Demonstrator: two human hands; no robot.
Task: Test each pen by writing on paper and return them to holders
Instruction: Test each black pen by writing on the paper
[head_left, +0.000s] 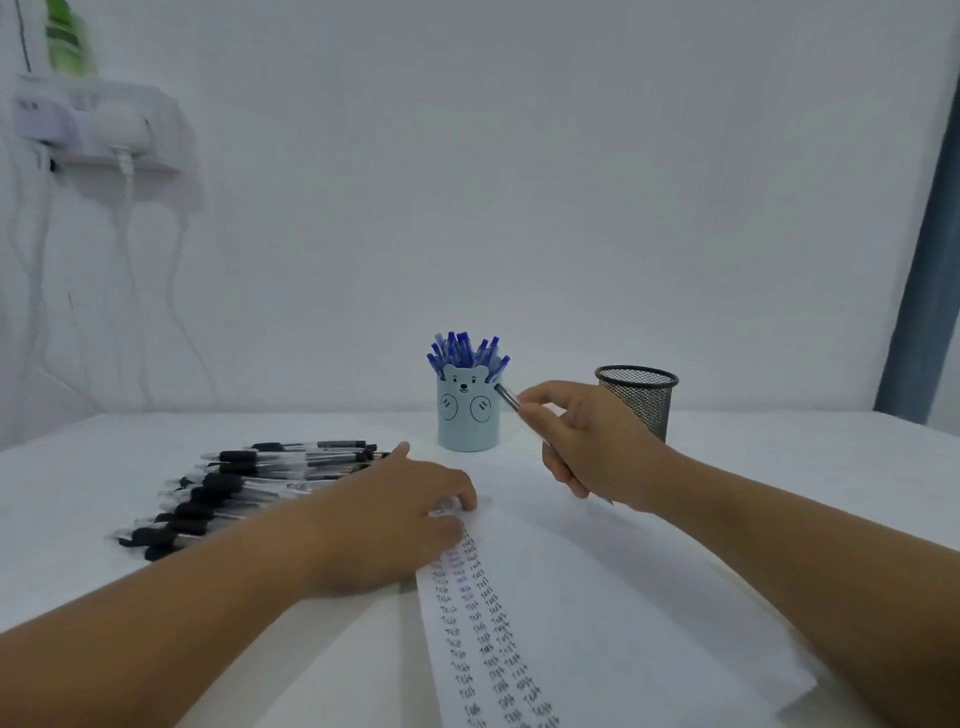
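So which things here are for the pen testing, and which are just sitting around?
For the job:
pen in the right hand
paper under the left hand
black pens
bear cup
mesh cup

Just there:
wall shelf
cables
curtain

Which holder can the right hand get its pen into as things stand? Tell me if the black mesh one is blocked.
Probably either. The right hand holds a pen just in front of the black mesh holder, whose open top shows nothing over it. The blue bear holder is close too, but crowded with blue pens.
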